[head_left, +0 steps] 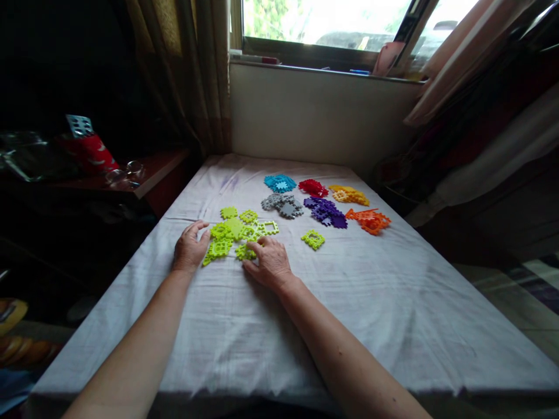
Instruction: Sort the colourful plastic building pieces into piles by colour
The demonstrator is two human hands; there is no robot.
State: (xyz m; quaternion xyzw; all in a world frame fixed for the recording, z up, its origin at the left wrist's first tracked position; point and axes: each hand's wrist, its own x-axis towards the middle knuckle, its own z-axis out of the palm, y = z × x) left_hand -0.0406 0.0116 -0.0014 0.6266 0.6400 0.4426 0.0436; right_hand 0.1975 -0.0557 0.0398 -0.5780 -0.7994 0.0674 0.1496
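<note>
Lime-green plastic interlocking pieces (234,228), some solid and some with square or round openings, lie in a loose heap on the cloth-covered table. My left hand (191,244) rests along the heap's left side, fingers stretched out and thumb apart, holding nothing. On the near right side of the heap, my right hand (271,261) lies palm down with its thumb and fingers apart. Its fingertips touch the lime-green pieces (244,252) there and partly hide them. One lime-green square piece with an opening (313,239) lies separately, to the right of that hand.
Farther back sit colour-grouped piles: blue (280,183), red (313,187), yellow (349,195), grey (283,205), purple (325,212) and orange (370,221). A wrinkled white cloth (349,326) covers the table. Left of it, a dark side table (152,177) holds glasses (126,173) and a red container (92,154).
</note>
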